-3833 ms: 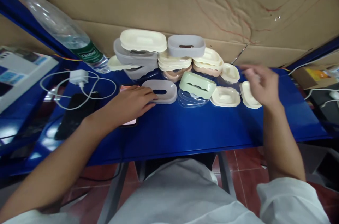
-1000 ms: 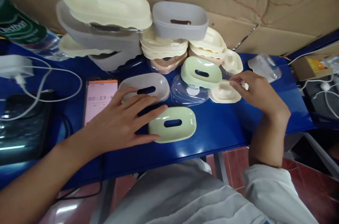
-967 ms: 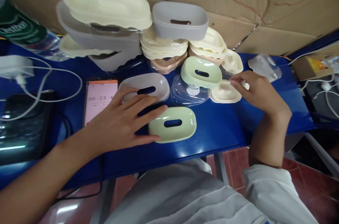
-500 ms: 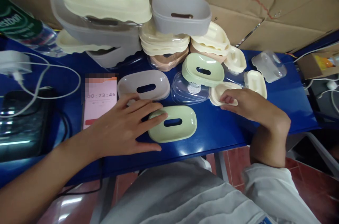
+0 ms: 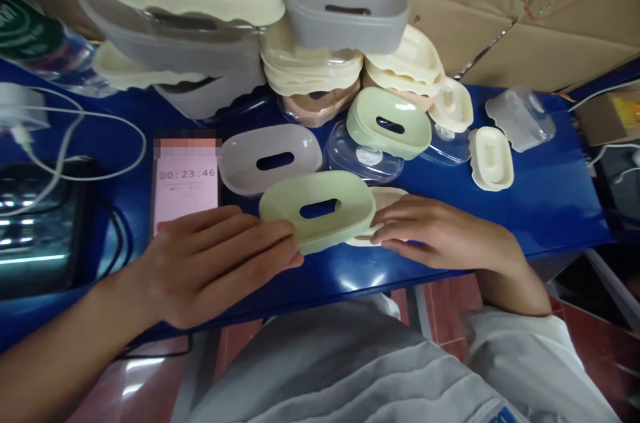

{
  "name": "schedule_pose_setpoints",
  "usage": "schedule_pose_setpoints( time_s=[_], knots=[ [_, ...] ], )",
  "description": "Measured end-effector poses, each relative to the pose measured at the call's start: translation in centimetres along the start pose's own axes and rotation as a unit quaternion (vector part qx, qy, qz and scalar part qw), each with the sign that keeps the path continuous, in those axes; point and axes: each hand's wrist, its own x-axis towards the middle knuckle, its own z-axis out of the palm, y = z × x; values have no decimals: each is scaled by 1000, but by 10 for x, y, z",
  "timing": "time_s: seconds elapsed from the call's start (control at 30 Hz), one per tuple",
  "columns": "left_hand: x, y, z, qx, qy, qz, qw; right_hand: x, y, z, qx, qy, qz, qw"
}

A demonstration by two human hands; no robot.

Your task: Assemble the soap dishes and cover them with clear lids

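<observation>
My left hand [image 5: 215, 260] pinches the near-left edge of a light green oval dish [image 5: 325, 228] with a slot in its middle. The dish is lifted and tilted above the blue table. Just right of it, my right hand [image 5: 433, 230] has its fingers on a cream oval piece [image 5: 391, 195], partly hidden behind the green dish and my fingers. Beyond the dish lies a greyish oval dish [image 5: 240, 163], also slotted. A second green dish [image 5: 367, 130] rests on a clear plastic cover [image 5: 345, 160].
Stacked cream, grey and peach box parts [image 5: 310, 80] stand along the cardboard back. A small cream tray [image 5: 493, 156] and a clear-and-grey box [image 5: 520, 120] sit at right. At left are a phone [image 5: 187, 190] showing a timer, white cables, a black device [image 5: 40, 230] and a bottle [image 5: 35, 36].
My left hand has closed on the green dish and raised it from the table. My right hand has brought the cream piece leftward and nearer, to the green dish's right side.
</observation>
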Motion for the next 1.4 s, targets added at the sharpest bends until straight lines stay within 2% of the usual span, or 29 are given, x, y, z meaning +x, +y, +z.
schedule_pose_setpoints(
  time_s=[0.1,0.2,0.27,0.37,0.43,0.53,0.63,0.8,0.97,1.13,1.23,1.4],
  knots=[
    [2,-4,6,63,7,88,994,-3,5,-6,-33,19,66,997],
    [8,-4,15,67,-17,87,994,-4,10,-7,-51,34,132,989],
    [12,-4,19,71,-15,91,993,-1,10,-6,-33,49,129,990],
    [18,-2,21,87,-25,96,991,-1,9,-9,-34,127,126,983],
    [22,-2,21,107,-38,100,988,-6,9,-13,-52,166,167,970],
    [23,-2,20,134,-76,89,984,-14,13,-17,-42,124,212,968],
    [18,-2,22,128,-101,76,984,-14,16,-14,1,73,192,979],
    [14,-2,23,98,-49,88,990,-6,12,-6,40,63,120,990],
    [19,-1,19,101,-43,113,988,-2,10,1,-22,24,96,995],
    [20,1,24,112,-57,111,986,8,5,19,-123,17,59,990],
    [18,-2,27,106,-64,105,987,16,1,31,-164,26,24,986],
    [16,-8,29,91,-107,66,988,26,2,46,-196,21,-4,980]
  ],
)
